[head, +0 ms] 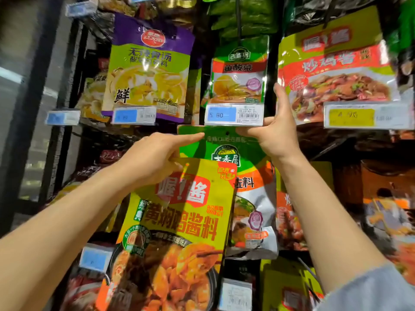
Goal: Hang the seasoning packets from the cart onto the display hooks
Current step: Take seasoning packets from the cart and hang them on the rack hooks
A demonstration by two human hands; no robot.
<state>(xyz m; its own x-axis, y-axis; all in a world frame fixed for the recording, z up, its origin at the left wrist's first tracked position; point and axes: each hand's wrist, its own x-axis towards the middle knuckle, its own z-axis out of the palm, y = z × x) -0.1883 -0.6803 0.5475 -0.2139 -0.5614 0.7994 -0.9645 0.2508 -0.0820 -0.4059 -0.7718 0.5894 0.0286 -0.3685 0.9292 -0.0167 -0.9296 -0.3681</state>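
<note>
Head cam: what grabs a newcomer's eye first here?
Two bare forearms reaching up from the bottom corners. The left hand grips a bright yellow packet at centre, forefinger on a green-topped packet behind it. The right hand pinches that packet's top corner just under the 5.80 price tag, amid hanging packets.

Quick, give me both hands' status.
Left hand: holds the yellow sauce packet, forefinger on the green packet.
Right hand: grips the green packet's top corner, under the 5.80 price tag.

Left grip pinching, right grip clasping
</note>
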